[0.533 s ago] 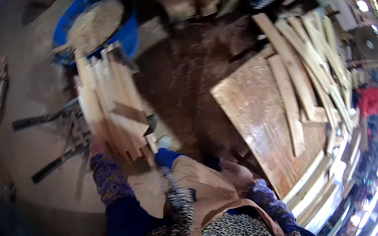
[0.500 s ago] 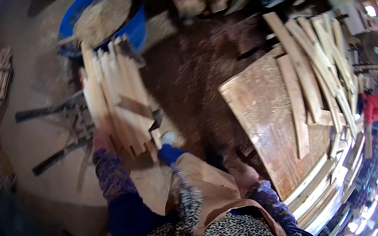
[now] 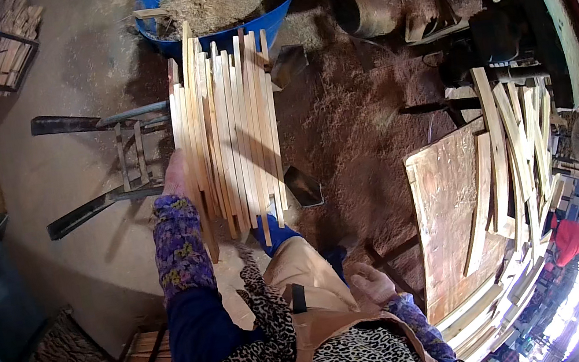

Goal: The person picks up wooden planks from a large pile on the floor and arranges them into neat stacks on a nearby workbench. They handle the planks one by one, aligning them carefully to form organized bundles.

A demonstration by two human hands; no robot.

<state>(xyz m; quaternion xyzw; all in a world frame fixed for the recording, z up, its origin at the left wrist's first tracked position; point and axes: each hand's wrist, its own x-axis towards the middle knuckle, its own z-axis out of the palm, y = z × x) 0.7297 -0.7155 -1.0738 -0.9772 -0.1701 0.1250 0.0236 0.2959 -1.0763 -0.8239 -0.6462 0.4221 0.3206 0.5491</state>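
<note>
The left hand (image 3: pixel 174 176) grips a bundle of pale wooden slats (image 3: pixel 231 133) from beneath, while the right hand (image 3: pixel 370 282) hangs loosely curled, holding nothing.

- Daylight, fairly bright; strongest at lower right, blown-out glare along that rim.
- Soft shadows on the sawdust floor (image 3: pixel 342 136).
- Heavy fisheye bend, black vignette corners.
- Centre sharp, edges smeared.

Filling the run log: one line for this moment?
left hand: holding wooden slats | right hand: free, at waist | blue tub: sawdust
</note>
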